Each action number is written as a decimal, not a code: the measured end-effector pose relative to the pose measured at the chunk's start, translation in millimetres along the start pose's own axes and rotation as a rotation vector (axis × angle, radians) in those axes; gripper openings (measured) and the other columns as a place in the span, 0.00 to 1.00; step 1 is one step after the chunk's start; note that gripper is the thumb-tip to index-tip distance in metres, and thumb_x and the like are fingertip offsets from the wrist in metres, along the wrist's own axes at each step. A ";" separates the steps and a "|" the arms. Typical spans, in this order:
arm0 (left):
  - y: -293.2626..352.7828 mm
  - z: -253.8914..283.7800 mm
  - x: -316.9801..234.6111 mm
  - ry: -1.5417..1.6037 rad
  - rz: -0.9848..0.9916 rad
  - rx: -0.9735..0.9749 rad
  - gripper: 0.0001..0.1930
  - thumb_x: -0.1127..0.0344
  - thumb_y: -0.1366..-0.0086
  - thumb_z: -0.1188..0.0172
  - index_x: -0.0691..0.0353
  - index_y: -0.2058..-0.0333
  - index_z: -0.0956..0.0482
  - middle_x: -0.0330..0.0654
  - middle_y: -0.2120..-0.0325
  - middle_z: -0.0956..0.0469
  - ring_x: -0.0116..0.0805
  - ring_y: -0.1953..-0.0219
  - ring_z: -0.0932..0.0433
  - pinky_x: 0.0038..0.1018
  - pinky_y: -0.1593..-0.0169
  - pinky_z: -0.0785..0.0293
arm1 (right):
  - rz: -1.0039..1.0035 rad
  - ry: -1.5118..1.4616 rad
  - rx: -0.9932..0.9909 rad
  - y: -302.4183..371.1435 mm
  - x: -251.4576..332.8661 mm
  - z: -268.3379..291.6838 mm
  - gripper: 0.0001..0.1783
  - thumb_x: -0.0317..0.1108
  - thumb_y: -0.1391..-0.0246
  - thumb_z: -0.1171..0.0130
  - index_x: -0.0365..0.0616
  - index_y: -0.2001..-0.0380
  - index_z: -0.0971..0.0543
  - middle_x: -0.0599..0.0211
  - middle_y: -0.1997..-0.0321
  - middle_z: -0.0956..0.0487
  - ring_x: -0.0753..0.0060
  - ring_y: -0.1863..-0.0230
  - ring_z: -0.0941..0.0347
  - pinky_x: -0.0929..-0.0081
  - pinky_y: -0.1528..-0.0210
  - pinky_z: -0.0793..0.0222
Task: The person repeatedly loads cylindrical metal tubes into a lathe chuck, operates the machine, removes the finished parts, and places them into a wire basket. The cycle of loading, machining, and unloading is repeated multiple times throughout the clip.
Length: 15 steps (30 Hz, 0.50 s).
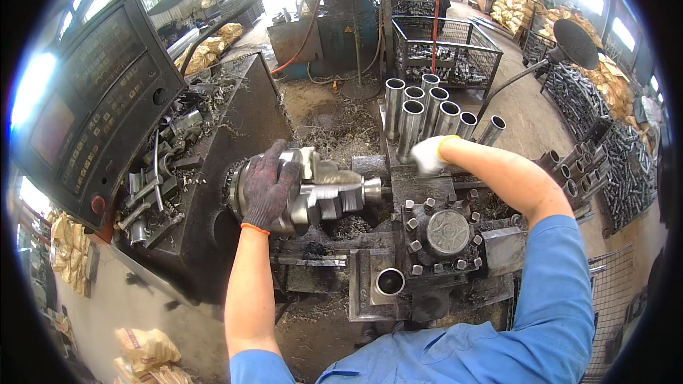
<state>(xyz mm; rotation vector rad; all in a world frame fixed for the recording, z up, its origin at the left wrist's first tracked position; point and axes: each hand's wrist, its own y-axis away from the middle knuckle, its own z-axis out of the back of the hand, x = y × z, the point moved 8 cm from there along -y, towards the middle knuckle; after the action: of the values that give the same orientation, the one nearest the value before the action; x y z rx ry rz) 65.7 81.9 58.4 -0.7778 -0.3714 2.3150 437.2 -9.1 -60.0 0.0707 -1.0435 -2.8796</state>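
Observation:
My left hand [269,183], in a dark work glove, lies on top of the steel lathe chuck [302,195] and grips its round body. A short metal workpiece [372,189] sticks out of the chuck's jaws to the right. My right hand [429,154], in a white glove, reaches forward to the foot of a group of upright steel tubes [427,110] behind the chuck; it touches the nearest tube, and its fingers are blurred. The tool turret [446,233] with its ring of bolts sits below my right forearm.
A dark control panel [92,107] with buttons stands at the left, with loose tools and chucks [160,163] beside it. Another tube [389,281] sits in a holder near me. A wire cage of parts [445,50], stacked tubes [605,156], a lamp [575,43] and yellow sacks [530,11] stand behind. Metal shavings cover the machine bed.

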 end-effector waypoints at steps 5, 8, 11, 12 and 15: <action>-8.8 0.3 -6.4 -0.024 -0.017 0.007 0.31 0.45 0.28 0.38 0.56 0.33 0.24 0.49 0.40 0.19 0.53 0.37 0.25 0.45 0.31 0.33 | 0.153 -0.239 -0.116 -11.4 130.3 31.0 0.33 0.52 0.52 0.23 0.37 0.51 0.13 0.46 0.54 0.11 0.50 0.52 0.13 0.57 0.49 0.19; -6.2 -0.6 -9.2 -0.063 -0.044 0.004 0.31 0.45 0.28 0.38 0.57 0.33 0.24 0.47 0.39 0.20 0.53 0.37 0.25 0.45 0.30 0.34 | 0.106 -0.160 -0.355 6.5 132.0 32.9 0.38 0.52 0.58 0.20 0.35 0.48 0.15 0.42 0.54 0.12 0.43 0.51 0.14 0.55 0.49 0.18; -0.8 0.1 -13.7 -0.137 -0.108 -0.064 0.30 0.44 0.27 0.40 0.55 0.34 0.24 0.50 0.41 0.19 0.53 0.38 0.25 0.47 0.30 0.35 | 0.217 -0.316 -0.192 -2.0 113.3 37.0 0.35 0.49 0.52 0.21 0.35 0.46 0.16 0.43 0.50 0.13 0.48 0.52 0.13 0.58 0.51 0.16; 0.1 -1.5 -16.3 -0.181 -0.130 -0.067 0.31 0.43 0.27 0.40 0.56 0.34 0.24 0.50 0.40 0.19 0.54 0.38 0.25 0.47 0.30 0.35 | 0.231 -0.465 0.063 -9.4 109.7 25.9 0.33 0.48 0.47 0.23 0.38 0.44 0.15 0.48 0.48 0.13 0.55 0.51 0.13 0.61 0.51 0.14; 2.4 -2.2 -22.8 -0.295 -0.176 -0.114 0.36 0.38 0.30 0.38 0.58 0.34 0.24 0.51 0.39 0.21 0.58 0.37 0.26 0.48 0.29 0.36 | 0.224 -0.685 0.445 -19.3 105.0 7.3 0.25 0.44 0.41 0.27 0.49 0.42 0.13 0.61 0.47 0.12 0.66 0.51 0.14 0.66 0.52 0.12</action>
<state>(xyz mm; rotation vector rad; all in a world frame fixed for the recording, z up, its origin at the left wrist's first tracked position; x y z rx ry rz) 79.7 65.0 65.5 -0.4344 -0.6794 2.2573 331.0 1.0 -68.5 -0.9928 -1.6395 -2.4399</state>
